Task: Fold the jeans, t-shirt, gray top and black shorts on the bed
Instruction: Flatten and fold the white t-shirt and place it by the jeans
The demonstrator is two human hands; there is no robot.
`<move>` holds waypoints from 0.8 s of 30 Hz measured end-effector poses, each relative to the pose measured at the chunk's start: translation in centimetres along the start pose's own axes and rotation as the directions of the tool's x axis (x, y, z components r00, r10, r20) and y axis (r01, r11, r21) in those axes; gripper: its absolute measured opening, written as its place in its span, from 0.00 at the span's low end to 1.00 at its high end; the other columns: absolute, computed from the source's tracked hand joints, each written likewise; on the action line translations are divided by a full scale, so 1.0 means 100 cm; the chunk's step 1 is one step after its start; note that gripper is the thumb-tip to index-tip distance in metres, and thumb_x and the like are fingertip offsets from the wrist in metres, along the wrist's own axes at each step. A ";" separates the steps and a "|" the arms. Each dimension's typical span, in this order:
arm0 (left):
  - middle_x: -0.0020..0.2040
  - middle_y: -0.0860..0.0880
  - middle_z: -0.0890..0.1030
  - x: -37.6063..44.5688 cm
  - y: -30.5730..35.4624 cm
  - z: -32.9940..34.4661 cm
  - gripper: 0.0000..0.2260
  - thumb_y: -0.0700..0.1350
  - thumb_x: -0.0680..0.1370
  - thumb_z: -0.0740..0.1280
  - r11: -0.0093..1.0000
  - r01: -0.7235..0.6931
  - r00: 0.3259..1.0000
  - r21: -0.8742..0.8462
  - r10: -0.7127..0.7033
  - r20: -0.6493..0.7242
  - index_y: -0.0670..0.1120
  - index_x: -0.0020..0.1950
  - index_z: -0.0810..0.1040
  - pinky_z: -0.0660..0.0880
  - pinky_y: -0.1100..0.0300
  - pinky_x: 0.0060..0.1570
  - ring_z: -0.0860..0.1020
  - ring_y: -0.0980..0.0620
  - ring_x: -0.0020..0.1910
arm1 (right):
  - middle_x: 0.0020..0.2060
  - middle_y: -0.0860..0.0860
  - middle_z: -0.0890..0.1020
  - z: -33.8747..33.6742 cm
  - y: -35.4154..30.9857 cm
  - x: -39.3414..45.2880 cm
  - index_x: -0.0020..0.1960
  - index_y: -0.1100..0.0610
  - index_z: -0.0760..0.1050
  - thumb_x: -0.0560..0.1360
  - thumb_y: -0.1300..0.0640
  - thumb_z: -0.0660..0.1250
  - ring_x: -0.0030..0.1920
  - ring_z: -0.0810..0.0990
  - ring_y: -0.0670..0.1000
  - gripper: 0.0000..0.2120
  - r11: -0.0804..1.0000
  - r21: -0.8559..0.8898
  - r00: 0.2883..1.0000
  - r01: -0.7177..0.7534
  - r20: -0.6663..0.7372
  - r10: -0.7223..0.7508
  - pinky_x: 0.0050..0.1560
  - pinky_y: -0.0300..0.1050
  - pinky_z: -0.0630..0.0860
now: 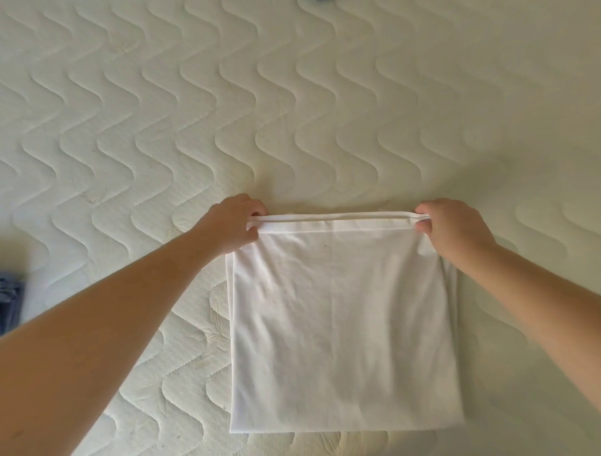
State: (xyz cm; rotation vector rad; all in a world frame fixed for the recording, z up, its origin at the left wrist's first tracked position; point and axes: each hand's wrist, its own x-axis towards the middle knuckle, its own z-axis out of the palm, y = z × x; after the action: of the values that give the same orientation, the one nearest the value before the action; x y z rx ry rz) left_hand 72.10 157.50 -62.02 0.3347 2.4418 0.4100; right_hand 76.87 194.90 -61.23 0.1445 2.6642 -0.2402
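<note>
White t-shirt (344, 325) lies flat on the bed (162, 114), near side of the scene, a little right of centre. It is already folded into a rough rectangle, with extra layers showing as thin edges along its left and right sides. The hemmed edge runs straight across the far end.

My left hand (232, 224) holds the far left corner of that hem, fingers curled over the top of the cloth and thumb below, so the grip is closed on the fabric. My right hand (450, 228) does the same at the far right corner, pinching the hem between curled fingers and thumb. The hem is stretched taut between the two hands (it looks slightly lifted off the mattress there, though I cannot be sure).

Both forearms reach in from the near corners, bare, crossing over the quilted wave-patterned mattress cover.

At the left edge, near side, a bit of blue denim (11, 302) shows, well apart from the t-shirt. A small dark blue scrap (322, 1) sits at the far top edge, too cropped to identify
</note>
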 end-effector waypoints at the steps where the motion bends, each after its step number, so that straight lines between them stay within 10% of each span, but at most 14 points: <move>1: 0.54 0.53 0.75 0.002 0.000 0.000 0.15 0.44 0.76 0.69 1.000 -0.006 1.000 -0.008 0.005 -0.022 0.51 0.62 0.76 0.71 0.53 0.59 0.74 0.50 0.57 | 0.51 0.56 0.79 0.000 -0.003 0.001 0.60 0.56 0.78 0.77 0.55 0.69 0.54 0.76 0.60 0.13 0.999 -0.017 0.999 0.033 0.001 -0.033 0.50 0.50 0.68; 4: 0.53 0.57 0.76 0.009 0.005 -0.004 0.17 0.55 0.74 0.73 0.997 0.021 0.999 -0.078 -0.018 0.049 0.54 0.60 0.75 0.65 0.55 0.59 0.74 0.54 0.55 | 0.56 0.53 0.77 -0.004 -0.010 0.010 0.63 0.53 0.73 0.70 0.47 0.76 0.59 0.74 0.59 0.25 0.995 0.007 0.989 0.096 0.113 -0.096 0.56 0.50 0.67; 10: 0.43 0.52 0.74 0.020 0.019 -0.010 0.14 0.57 0.74 0.72 0.992 -0.070 0.973 0.106 0.045 0.224 0.49 0.42 0.73 0.70 0.56 0.43 0.74 0.49 0.44 | 0.37 0.48 0.72 -0.015 -0.014 0.022 0.42 0.53 0.69 0.72 0.47 0.74 0.40 0.72 0.52 0.16 0.988 -0.025 0.951 0.152 0.276 -0.140 0.38 0.46 0.63; 24: 0.34 0.65 0.77 -0.142 0.094 -0.142 0.07 0.60 0.73 0.70 0.994 -0.105 0.994 -0.026 0.105 0.006 0.62 0.38 0.75 0.66 0.67 0.30 0.74 0.65 0.34 | 0.27 0.42 0.76 -0.170 -0.014 -0.095 0.45 0.48 0.82 0.71 0.48 0.74 0.31 0.73 0.40 0.05 0.964 0.081 0.967 0.253 0.006 -0.254 0.33 0.39 0.67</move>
State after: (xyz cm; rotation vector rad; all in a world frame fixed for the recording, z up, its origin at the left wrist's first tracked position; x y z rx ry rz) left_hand 75.44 158.47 -40.07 0.4538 2.4167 0.4848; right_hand 77.73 196.24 -41.82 -0.1752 2.6540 -0.4271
